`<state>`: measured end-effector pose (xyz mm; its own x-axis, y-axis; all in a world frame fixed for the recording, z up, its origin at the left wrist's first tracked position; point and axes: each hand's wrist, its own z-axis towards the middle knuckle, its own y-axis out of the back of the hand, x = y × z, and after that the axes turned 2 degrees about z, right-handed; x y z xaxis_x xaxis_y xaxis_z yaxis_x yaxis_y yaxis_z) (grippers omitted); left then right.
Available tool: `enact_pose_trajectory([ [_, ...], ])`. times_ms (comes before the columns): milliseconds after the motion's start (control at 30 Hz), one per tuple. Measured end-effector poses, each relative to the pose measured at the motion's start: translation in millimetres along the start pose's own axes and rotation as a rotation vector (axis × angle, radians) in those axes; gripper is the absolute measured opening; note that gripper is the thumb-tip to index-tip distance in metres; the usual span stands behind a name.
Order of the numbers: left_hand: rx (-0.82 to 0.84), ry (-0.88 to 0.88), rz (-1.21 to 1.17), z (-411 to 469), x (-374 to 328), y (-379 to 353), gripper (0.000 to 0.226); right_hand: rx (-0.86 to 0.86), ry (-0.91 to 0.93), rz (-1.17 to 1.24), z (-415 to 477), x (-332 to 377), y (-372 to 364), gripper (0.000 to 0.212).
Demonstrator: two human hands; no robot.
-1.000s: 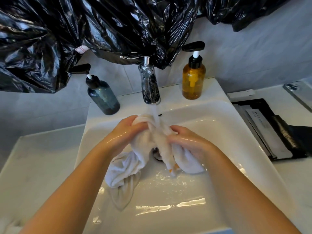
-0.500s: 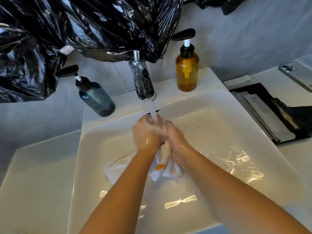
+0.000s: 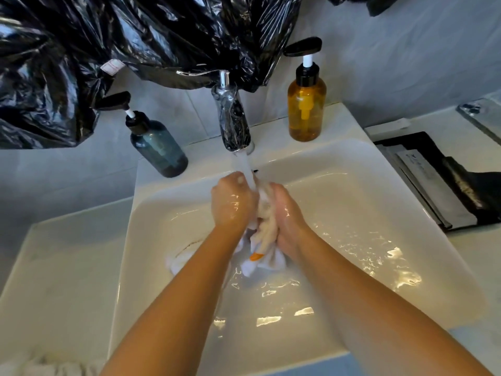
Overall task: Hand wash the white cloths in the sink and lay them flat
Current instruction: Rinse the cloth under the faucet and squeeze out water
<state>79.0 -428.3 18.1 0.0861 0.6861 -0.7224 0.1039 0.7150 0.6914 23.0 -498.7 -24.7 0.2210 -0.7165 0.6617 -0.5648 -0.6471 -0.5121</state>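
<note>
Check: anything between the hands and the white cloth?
Nothing visible: the left hand and right hand both grip the bunched wet white cloth directly, under the chrome faucet stream, over the white ceramic sink.

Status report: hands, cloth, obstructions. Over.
Both left hand and right hand grip the bunched white cloth. Cloth under faucet stream, over the sink. Black plastic hangs above, clear of hands.

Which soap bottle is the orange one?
The amber bottle, standing right of the tap. The other one, the blue-grey bottle, stands left of the tap.
</note>
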Motion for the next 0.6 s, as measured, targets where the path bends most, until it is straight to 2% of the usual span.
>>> enact_pose_trajectory([
  [100,0.115,-0.183,0.143,-38,-5,-7,0.044,-0.077,-0.043,0.117,0,-3,11,0.051],
  [133,0.123,-0.171,0.089,-44,-3,-10,0.040,-0.071,-0.057,0.151,-3,-5,10,0.047],
  [233,0.052,0.007,-0.014,-23,1,-12,0.036,-0.051,-0.078,0.109,-7,-8,-3,0.029],
  [400,0.006,0.151,-0.030,15,13,18,0.036,0.147,-0.139,-0.144,-16,-1,2,0.040],
  [433,-0.015,0.159,-0.062,20,17,27,0.036,0.220,-0.123,-0.212,-16,2,6,0.037],
  [500,-0.014,0.160,-0.075,24,20,46,0.034,0.303,-0.067,-0.492,-14,5,15,0.054],
  [533,0.004,0.155,-0.058,26,19,54,0.033,0.295,-0.019,-0.687,-12,6,18,0.063],
  [600,0.038,0.132,-0.032,29,15,65,0.030,0.278,0.057,-0.975,-15,13,22,0.063],
])
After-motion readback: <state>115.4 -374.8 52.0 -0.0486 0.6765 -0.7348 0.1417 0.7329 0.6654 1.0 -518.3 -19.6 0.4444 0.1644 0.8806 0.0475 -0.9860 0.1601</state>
